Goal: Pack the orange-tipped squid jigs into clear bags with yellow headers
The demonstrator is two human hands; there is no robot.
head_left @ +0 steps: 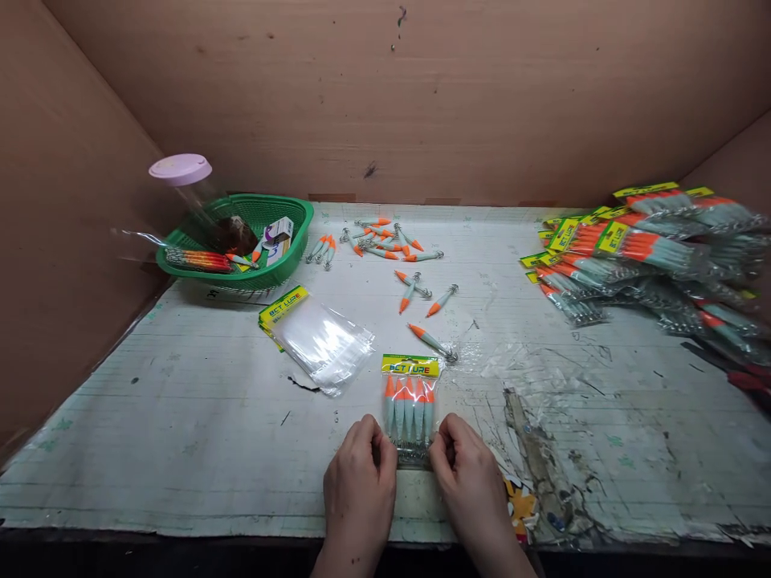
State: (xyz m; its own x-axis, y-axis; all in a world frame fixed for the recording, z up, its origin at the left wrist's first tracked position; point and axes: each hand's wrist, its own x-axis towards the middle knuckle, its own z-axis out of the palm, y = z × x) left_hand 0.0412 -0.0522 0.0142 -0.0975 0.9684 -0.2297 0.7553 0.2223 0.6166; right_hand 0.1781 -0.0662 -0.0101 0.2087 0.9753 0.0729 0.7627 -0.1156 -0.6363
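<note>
A clear bag of fishing lures (409, 409) with a yellow-green header lies near the table's front, several orange-tipped pale lures side by side in it, hooks toward me. My left hand (363, 474) is closed at the bag's lower left edge, fingertips pinching it. At the lower right edge my right hand (467, 466) pinches in the same way. Just beyond the bag lies a loose lure (430, 341), its hooks pointing right. To the left, a stack of flat header bags (322, 337) rests on the table.
More loose lures (382, 241) are scattered at the back middle. A green basket (241, 277) at back left holds a lidded tumbler (181, 168) and packets. Filled lure packs (638, 249) are heaped at the right, near red-handled tool (750, 381). The table cover is torn at front right.
</note>
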